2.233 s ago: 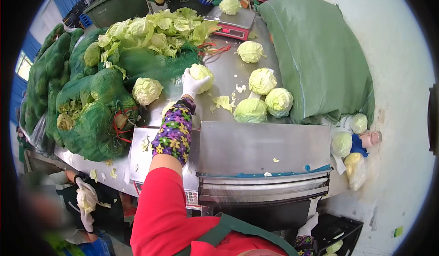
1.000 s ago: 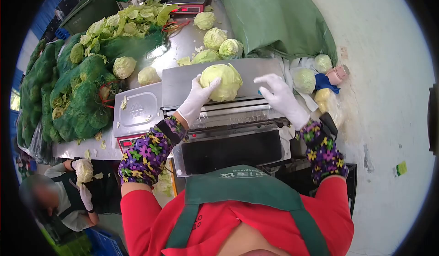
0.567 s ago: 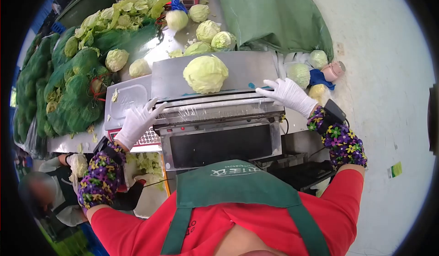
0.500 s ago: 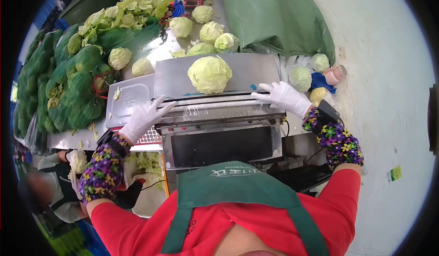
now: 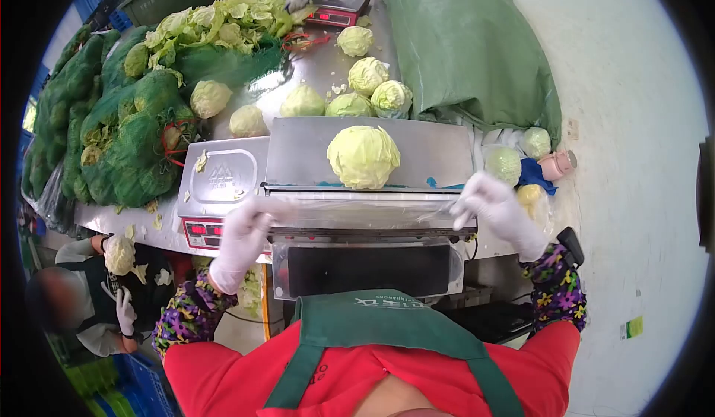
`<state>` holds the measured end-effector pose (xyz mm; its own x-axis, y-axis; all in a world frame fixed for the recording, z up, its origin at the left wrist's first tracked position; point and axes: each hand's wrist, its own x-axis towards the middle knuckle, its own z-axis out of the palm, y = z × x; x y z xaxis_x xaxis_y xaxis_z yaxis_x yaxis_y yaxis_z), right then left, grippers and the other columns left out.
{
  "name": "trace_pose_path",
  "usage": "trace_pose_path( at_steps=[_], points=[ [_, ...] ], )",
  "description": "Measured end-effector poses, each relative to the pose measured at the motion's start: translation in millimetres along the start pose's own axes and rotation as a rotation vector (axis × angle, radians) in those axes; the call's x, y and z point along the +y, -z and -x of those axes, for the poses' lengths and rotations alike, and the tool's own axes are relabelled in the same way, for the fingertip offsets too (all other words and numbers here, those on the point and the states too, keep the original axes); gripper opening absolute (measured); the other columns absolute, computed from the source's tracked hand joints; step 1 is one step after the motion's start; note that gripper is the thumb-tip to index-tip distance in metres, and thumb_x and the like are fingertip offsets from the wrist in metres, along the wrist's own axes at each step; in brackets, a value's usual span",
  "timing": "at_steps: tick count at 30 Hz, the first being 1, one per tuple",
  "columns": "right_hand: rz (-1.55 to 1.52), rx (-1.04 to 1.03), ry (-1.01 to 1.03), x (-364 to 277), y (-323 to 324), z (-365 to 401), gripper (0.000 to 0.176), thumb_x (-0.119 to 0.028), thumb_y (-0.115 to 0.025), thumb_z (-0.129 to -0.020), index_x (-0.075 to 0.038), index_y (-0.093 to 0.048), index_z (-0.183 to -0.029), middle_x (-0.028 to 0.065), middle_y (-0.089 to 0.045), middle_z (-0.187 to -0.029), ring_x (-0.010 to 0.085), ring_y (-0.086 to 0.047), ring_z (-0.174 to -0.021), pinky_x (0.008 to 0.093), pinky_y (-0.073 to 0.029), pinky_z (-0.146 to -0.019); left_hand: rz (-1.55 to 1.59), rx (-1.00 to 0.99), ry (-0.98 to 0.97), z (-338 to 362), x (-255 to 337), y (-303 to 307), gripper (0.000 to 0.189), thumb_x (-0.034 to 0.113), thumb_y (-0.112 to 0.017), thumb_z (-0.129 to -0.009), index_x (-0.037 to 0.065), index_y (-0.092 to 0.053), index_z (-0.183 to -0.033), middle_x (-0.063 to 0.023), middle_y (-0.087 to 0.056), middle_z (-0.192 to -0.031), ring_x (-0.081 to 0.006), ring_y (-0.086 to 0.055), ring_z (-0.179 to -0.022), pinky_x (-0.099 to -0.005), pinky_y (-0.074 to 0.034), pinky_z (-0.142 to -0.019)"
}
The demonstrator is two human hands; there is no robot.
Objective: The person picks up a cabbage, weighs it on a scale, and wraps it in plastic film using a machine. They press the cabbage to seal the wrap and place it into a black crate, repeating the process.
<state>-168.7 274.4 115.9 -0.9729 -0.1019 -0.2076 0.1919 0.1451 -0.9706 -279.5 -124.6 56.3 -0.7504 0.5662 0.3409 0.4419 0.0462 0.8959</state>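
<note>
A pale green cabbage (image 5: 363, 157) rests on the metal plate (image 5: 439, 149) of a wrapping machine in front of me. Clear plastic film (image 5: 357, 213) stretches across the machine's front between my hands. My left hand (image 5: 249, 231), in a white glove, is closed on the film's left end, its fingertips a little blurred. At the other end, my gloved right hand (image 5: 495, 212) pinches the film's edge between thumb and fingers. Below the film is the machine's dark front panel (image 5: 372, 271).
A scale (image 5: 223, 175) stands left of the machine. Several cabbages (image 5: 302, 101) lie behind it, with green net sacks (image 5: 123, 149) at left. A green cover (image 5: 469, 52) and a pink jar (image 5: 557, 165) are at right. Two co-workers are nearby, one holding a cabbage (image 5: 119, 254).
Both hands have gone from spread fingers at the machine's edge to a closed grip on the film, drawn nearer to me. The view has shifted slightly. A far co-worker's hand has moved onto the leaves.
</note>
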Motion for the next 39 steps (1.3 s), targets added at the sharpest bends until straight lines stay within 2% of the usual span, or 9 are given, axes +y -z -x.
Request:
trace_pose_path(
  at_steps=[4, 7, 9, 19, 25, 30, 33, 35, 39],
  points=[
    [0.279, 0.383, 0.683, -5, 9, -77, 0.013, -0.001, -0.051, -0.096, -0.002, -0.056, -0.108, 0.0115, -0.066, -0.093, 0.019, -0.068, -0.087, 0.0302, -0.055, -0.08, -0.325, -0.018, -0.199, -66, 3, 6, 0.055, 0.013, -0.073, -0.08, 0.002, -0.051, -0.129, -0.0242, -0.052, -0.132, -0.033, -0.053, -0.123, -0.043, -0.046, -0.099],
    [1.451, 0.199, 0.801, 19, 27, -131, 0.06, 0.007, -0.057, -0.08, -0.016, -0.05, -0.136, 0.0209, -0.054, -0.126, 0.0295, -0.06, -0.112, 0.0317, -0.052, -0.092, -0.765, -0.314, -0.221, -107, -44, -11, 0.113, 0.029, -0.089, -0.054, 0.009, -0.03, -0.148, -0.0301, -0.023, -0.151, -0.0466, -0.026, -0.14, -0.0512, -0.031, -0.111],
    [1.303, 0.097, 0.961, 61, 22, -164, 0.07, 0.004, -0.061, -0.075, -0.023, -0.048, -0.138, 0.0217, -0.041, -0.142, 0.0322, -0.058, -0.115, 0.0338, -0.053, -0.09, -0.751, -0.472, -0.221, -119, -78, -28, 0.114, 0.029, -0.089, -0.057, 0.012, -0.025, -0.15, -0.0312, -0.019, -0.152, -0.049, -0.021, -0.141, -0.0523, -0.027, -0.113],
    [0.126, -0.259, 0.036, 76, -11, -155, 0.081, -0.013, -0.078, -0.08, -0.004, -0.032, -0.147, 0.0109, -0.044, -0.144, 0.0191, -0.046, -0.13, 0.0318, -0.035, -0.11, 0.665, -0.316, 0.372, -138, -110, -62, 0.077, 0.027, -0.077, -0.083, 0.009, -0.036, -0.146, -0.0102, -0.05, -0.138, -0.0155, -0.047, -0.125, -0.0314, -0.039, -0.107],
    [-0.39, -0.241, -0.391, 49, -21, -129, 0.062, -0.052, -0.036, -0.099, -0.017, -0.028, -0.15, 0.0033, -0.051, -0.135, 0.0144, -0.062, -0.096, 0.0313, -0.054, -0.077, 1.787, -0.41, 1.077, -129, -76, -68, 0.061, 0.047, -0.034, -0.103, 0.01, -0.025, -0.15, -0.007, -0.035, -0.151, -0.0196, -0.035, -0.138, -0.0348, -0.026, -0.117],
    [-0.439, -0.206, -0.6, 68, -9, -123, 0.055, -0.049, -0.045, -0.099, -0.018, -0.039, -0.144, 0.0072, -0.056, -0.128, 0.0182, -0.065, -0.095, 0.0328, -0.056, -0.075, 1.494, -0.437, 1.112, -116, -102, -63, 0.057, 0.043, -0.039, -0.103, 0.011, -0.029, -0.149, -0.0087, -0.035, -0.15, -0.023, -0.041, -0.134, -0.0362, -0.035, -0.113],
    [0.126, -0.007, -0.336, 61, 0, -109, 0.05, -0.039, -0.057, -0.095, -0.015, -0.048, -0.138, 0.0137, -0.056, -0.128, 0.0237, -0.065, -0.098, 0.0374, -0.055, -0.08, 0.214, -0.401, 0.8, -119, -103, -38, 0.051, 0.03, -0.052, -0.099, 0.014, -0.038, -0.145, -0.0147, -0.037, -0.148, -0.029, -0.05, -0.125, -0.0381, -0.043, -0.104],
    [0.596, 0.148, 0.02, 61, 8, -107, 0.048, -0.032, -0.063, -0.092, -0.013, -0.052, -0.134, 0.0173, -0.055, -0.129, 0.0275, -0.065, -0.1, 0.0398, -0.055, -0.083, -0.761, -0.159, -0.114, -121, -74, -22, 0.063, 0.014, -0.067, -0.083, 0.015, -0.044, -0.141, -0.0239, -0.043, -0.14, -0.0324, -0.052, -0.122, -0.0382, -0.047, -0.099],
    [1.393, -0.073, 0.913, 72, 23, -129, 0.059, -0.017, -0.066, -0.082, -0.013, -0.047, -0.138, 0.0206, -0.051, -0.134, 0.0368, -0.058, -0.112, 0.0412, -0.051, -0.091, -0.976, -0.498, -0.742, -143, -91, -29, 0.074, 0.006, -0.067, -0.074, 0.022, -0.042, -0.141, -0.0268, -0.032, -0.147, -0.0402, -0.052, -0.121, -0.0402, -0.048, -0.098]
  ],
)
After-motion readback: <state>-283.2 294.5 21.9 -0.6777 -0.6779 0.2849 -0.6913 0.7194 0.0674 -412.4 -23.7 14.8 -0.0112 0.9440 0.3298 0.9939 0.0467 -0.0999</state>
